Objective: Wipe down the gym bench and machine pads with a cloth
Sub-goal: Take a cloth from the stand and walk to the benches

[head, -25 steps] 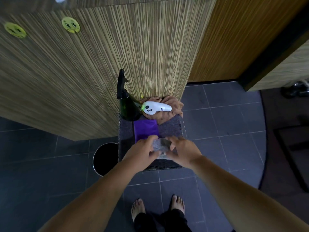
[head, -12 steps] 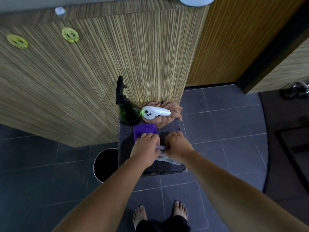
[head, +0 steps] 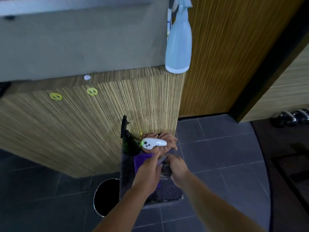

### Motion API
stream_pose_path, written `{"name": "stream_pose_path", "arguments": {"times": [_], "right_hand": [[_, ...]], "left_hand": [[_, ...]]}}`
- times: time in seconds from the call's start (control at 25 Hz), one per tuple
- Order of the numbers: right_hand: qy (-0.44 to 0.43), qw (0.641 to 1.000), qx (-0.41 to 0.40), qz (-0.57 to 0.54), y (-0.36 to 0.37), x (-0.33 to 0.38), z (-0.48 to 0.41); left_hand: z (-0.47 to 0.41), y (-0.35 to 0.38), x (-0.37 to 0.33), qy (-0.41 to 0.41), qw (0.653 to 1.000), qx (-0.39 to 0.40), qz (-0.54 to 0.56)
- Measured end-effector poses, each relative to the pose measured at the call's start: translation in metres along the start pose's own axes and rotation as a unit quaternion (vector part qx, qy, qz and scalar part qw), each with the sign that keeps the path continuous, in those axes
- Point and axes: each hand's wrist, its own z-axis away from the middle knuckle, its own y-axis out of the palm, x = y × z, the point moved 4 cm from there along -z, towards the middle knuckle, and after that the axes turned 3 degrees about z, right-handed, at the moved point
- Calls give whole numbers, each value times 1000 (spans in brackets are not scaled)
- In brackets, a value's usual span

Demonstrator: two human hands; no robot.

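Cloth (head: 164, 166) (grey, blurred) sits gripped between left hand (head: 149, 171) and right hand (head: 179, 168).

Two spray bottles are seen: a pale blue one (head: 178, 42) and a dark green one (head: 129, 144). Two yellow smiley stickers (head: 56, 96) (head: 92, 91) are counted, one white controller (head: 153, 143), one purple cloth (head: 139, 162), one brown cloth (head: 167, 139) and one round bin (head: 107, 197).
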Motion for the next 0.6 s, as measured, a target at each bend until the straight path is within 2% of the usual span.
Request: {"name": "stream_pose_path", "arguments": {"times": [0.08,0.16,0.28,0.4,0.6], "right_hand": [[6,996,-9,-88,4,13,8],[-10,998,-23,-61,7,26,17],[-44,995,-91,23,-2,29,20],[-43,993,-105,-33,-14,22,27],[-103,975,-193,29,-45,37,57]], "left_hand": [[10,4,-12,2,1000,16,24],[15,9,-25,8,998,46,28],[18,12,-30,45,996,69,36],[17,-3,-18,48,997,58,27],[2,-31,-10,84,987,72,-117]]}}
